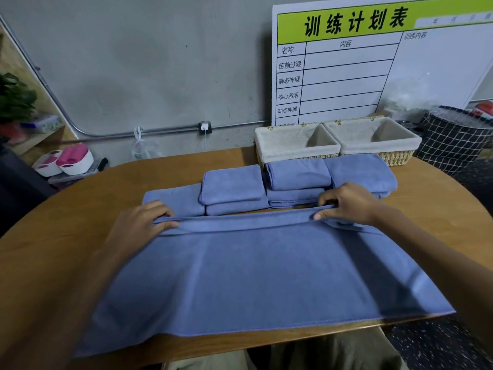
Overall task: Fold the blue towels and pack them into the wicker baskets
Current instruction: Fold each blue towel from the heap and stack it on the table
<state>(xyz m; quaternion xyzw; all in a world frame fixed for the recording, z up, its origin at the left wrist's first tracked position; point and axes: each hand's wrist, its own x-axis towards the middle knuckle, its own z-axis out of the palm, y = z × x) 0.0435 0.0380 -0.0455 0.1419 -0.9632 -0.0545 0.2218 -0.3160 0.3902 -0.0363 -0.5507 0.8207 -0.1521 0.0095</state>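
Note:
A large blue towel [256,276] lies spread over the wooden table [80,222], its near edge hanging past the table's front. My left hand [144,217] pinches the towel's far edge at the left, and my right hand [346,202] pinches the same edge at the right. Behind that edge sit folded blue towels: one stack [232,188] in the middle and two more [298,173] [360,172] to the right. Two wicker baskets with cloth liners stand at the back, the left basket [282,153] and the right basket [400,153], both holding nothing.
A white board with a green header [373,62] leans on the wall behind the baskets. A black checked hamper [453,140] stands at the right. White and pink tubs [72,161] sit on the floor at the left, near a plant [13,97].

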